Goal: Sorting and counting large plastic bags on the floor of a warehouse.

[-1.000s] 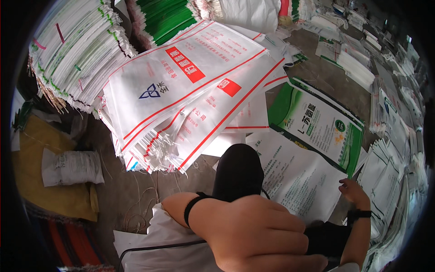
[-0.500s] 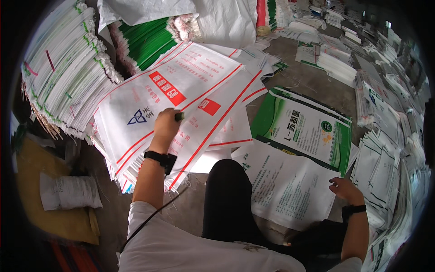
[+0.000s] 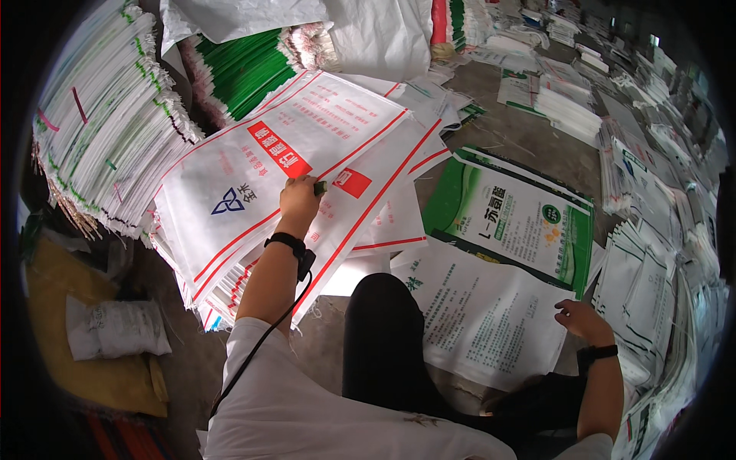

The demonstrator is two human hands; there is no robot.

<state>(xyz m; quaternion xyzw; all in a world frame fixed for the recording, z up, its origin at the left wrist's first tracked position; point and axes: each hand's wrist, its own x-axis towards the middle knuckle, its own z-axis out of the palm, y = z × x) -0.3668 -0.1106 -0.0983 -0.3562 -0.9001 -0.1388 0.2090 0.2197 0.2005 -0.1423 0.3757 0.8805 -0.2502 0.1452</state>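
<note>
My left hand (image 3: pixel 300 201) is closed around a small dark green object (image 3: pixel 320 187), its kind hard to make out. It is over a flat white sack with red stripes and red blocks (image 3: pixel 337 115), lying on a stack of similar sacks. At the right, my right hand (image 3: pixel 586 320) has its fingers curled at the edge of a white sack printed with small dark text (image 3: pixel 491 322). The fingertips appear to pinch that edge. This sack lies over the near part of a green and white sack (image 3: pixel 529 218). Both wrists wear black bands.
At the left rises a tall stack of folded white sacks (image 3: pixel 107 115), beside a green bundle (image 3: pixel 245 73). A white packet (image 3: pixel 119 328) lies on yellow sacking (image 3: pixel 57 299). More sack piles (image 3: pixel 636 284) line the right side. My dark-clad knee (image 3: pixel 383 314) is between the hands.
My left hand has moved a little to the right and away from me across the red-striped sack, still holding the small green object. The right hand has stayed at the sack's edge.
</note>
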